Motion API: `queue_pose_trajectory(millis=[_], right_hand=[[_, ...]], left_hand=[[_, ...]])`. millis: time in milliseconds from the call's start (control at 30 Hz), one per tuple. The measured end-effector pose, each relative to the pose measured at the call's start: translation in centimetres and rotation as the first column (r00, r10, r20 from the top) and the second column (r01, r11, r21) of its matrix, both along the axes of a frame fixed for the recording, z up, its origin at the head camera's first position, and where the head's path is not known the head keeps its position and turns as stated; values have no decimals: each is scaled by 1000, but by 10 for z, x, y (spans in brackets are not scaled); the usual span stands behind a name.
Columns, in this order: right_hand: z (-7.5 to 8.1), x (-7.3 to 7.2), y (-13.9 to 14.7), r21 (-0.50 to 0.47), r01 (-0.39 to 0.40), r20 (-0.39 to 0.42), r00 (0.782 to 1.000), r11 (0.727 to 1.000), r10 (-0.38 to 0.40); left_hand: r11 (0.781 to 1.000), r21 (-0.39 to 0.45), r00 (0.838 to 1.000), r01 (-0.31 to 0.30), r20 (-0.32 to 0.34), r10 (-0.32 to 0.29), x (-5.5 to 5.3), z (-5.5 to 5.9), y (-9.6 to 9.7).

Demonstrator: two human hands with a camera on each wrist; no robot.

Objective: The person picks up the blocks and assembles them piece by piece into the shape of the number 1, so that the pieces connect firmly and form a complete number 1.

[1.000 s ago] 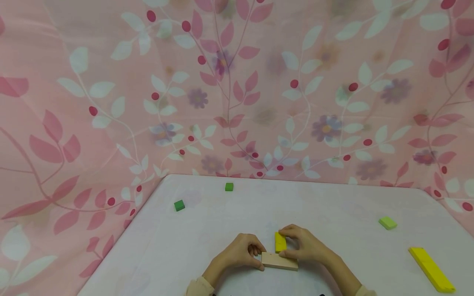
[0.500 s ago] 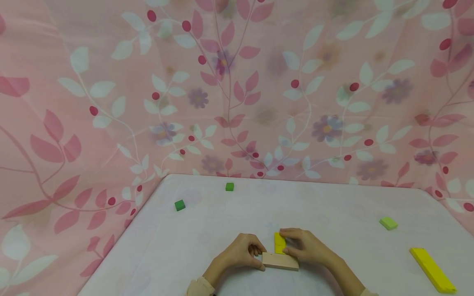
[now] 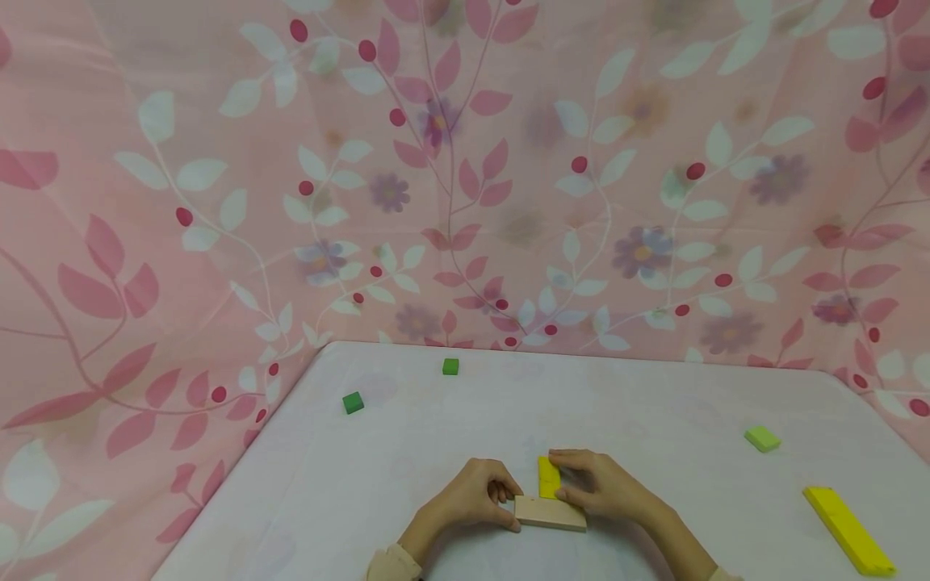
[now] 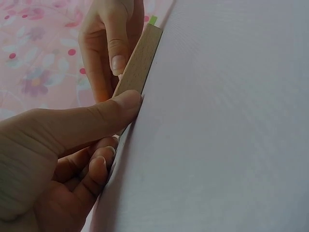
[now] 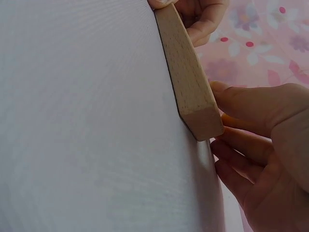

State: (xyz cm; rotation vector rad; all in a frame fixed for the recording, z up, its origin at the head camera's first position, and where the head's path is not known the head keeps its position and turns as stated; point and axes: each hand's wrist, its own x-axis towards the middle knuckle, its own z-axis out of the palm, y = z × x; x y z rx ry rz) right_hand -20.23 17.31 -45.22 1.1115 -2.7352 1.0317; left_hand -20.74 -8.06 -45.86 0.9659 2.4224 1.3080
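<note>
Near the far edge of the white counter (image 3: 617, 411) sits a green block (image 3: 450, 367); a dark green block (image 3: 353, 403) lies to its left and a little closer. On the right side are a light green block (image 3: 762, 439) and, nearer the front, a long yellow block (image 3: 849, 530) lying slantwise. A pink curtain (image 3: 501, 218) with leaves, red berries and purple flowers hangs behind the counter.

Dim, diffuse light is greying the white table (image 3: 639, 452) and the pink cloth (image 3: 523, 210). Soft-edged shadows are lying under the hands (image 3: 471, 494) (image 3: 605, 486). Both wrist views are looking murky, fine ripples crossing the table, the cloth blurring behind. A wooden block (image 5: 188, 77) is shading the table's edge.
</note>
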Motion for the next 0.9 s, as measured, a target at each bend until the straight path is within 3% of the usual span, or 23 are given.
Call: queue_pose_trajectory(millis=[600,900], right_hand=[[3,3,-1,-21,20,11,1000,1000,-20],[3,2,-2,-29,41,36,999,999,-40]], left_hand=[[999,-41,999,-3,-45,1,1,-1,3],[999,-35,1000,-17,-24,16,1,1,2]])
